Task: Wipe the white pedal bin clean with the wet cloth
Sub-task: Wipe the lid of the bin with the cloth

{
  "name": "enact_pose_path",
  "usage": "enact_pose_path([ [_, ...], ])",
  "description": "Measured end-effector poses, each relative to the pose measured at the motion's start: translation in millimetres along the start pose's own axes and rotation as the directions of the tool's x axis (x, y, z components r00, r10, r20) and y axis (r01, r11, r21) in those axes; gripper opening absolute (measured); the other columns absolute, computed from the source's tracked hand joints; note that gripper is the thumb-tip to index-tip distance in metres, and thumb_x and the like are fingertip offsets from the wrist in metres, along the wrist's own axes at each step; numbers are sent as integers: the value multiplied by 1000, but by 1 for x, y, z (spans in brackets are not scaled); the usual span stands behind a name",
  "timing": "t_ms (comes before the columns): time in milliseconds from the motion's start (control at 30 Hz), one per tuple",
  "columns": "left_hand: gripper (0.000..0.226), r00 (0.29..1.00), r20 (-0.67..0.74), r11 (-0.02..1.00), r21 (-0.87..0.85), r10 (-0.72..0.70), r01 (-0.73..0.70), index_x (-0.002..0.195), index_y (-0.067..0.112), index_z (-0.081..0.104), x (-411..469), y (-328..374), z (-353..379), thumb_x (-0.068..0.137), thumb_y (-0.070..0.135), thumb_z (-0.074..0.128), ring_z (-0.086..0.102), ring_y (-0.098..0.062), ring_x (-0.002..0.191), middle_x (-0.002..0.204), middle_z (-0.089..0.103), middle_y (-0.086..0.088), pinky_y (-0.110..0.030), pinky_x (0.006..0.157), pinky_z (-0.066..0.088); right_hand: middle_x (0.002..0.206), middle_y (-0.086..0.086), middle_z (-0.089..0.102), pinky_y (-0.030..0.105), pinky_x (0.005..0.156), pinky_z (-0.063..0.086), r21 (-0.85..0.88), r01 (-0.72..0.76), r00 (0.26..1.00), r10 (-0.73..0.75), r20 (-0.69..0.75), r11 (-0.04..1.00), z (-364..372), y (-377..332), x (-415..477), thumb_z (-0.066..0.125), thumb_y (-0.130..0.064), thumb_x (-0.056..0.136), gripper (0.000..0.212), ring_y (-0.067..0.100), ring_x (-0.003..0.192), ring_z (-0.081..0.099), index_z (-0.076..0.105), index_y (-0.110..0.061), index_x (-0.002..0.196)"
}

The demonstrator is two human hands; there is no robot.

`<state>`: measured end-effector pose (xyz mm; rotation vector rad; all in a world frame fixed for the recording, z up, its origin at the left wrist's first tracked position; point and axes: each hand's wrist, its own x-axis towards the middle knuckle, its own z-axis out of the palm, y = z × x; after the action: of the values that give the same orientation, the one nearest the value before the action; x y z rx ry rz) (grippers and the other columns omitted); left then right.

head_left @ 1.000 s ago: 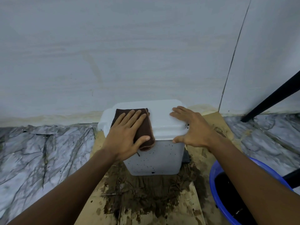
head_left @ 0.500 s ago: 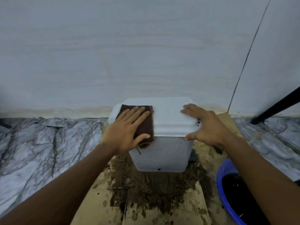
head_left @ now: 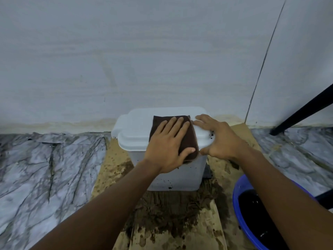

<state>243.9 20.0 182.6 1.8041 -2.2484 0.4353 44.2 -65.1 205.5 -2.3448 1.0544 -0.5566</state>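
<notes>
- The white pedal bin [head_left: 176, 177] stands under both hands, its back to the wall, on a sheet of cardboard [head_left: 106, 159] that looks placed to catch the muddy run-off lying nearer the person than the hands.
- The left hand [head_left: 167, 148] lies flat, fingers straight, pressing the wet cloth [head_left: 191, 139] onto the right half of the lid [head_left: 137, 127]. A flat palm spreads pressure over the whole fold.
- The cloth's near edge hangs over the lid's front rim under the left thumb, so rim and top are probably wiped together.
- The right hand [head_left: 219, 141] holds nothing. Its fingers are spread over the lid's right edge just beside the cloth, and its thumb is below the rim. Likely it steadies the light bin against the sideways rubbing.
- Dark specks [head_left: 211, 135] sit under the right hand's fingers, and more dot the bin's front below both hands, so those areas seem unwiped.
- A blue basin [head_left: 236, 192] of dark water sits below the right forearm, handy for rinsing.
</notes>
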Motion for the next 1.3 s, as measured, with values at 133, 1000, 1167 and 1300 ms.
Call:
enact_pose_path([
  [133, 77, 999, 3, 999, -21, 34, -34, 159, 21, 22, -19, -34, -8, 98, 68, 34, 19, -22, 152, 165, 24, -4, -39, 125, 10, 161, -15, 23, 28, 118, 19, -105, 14, 1000, -12, 22, 994, 0, -12, -1, 93, -33, 61, 105, 7, 150, 15, 39, -31, 150],
  [1000, 86, 999, -12, 967, -251, -33, 29, 153, 17, 37, -27, -118, -18, 70, 16, 57, 26, -26, 150, 159, 36, -8, -44, 125, 11, 136, -6, 50, 29, 69, 39, -553, 24, 998, -56, -40, 833, 19, -63, 5, 62, -60, 61, 88, 19, 128, 39, 47, -22, 139],
  [1167, 85, 999, -34, 948, -318, -11, 0, 153, 16, 39, -41, -119, -18, 72, 21, 65, 24, -24, 151, 159, 36, -7, -48, 125, 11, 125, -11, 58, 31, 75, 41, -556, 97, 991, -130, -20, 826, 22, -67, 0, 57, -81, 56, 95, 19, 121, 46, 57, -24, 132],
  [1300, 94, 998, 49, 950, -312, 37, -20, 157, 23, 28, -50, -107, -25, 78, 50, 73, 11, -16, 154, 164, 24, 2, -40, 126, 3, 138, -17, 53, 39, 106, 39, -281, 74, 997, -75, 6, 957, 14, -65, -6, 63, -84, 63, 85, 10, 138, 35, 59, -31, 130],
])
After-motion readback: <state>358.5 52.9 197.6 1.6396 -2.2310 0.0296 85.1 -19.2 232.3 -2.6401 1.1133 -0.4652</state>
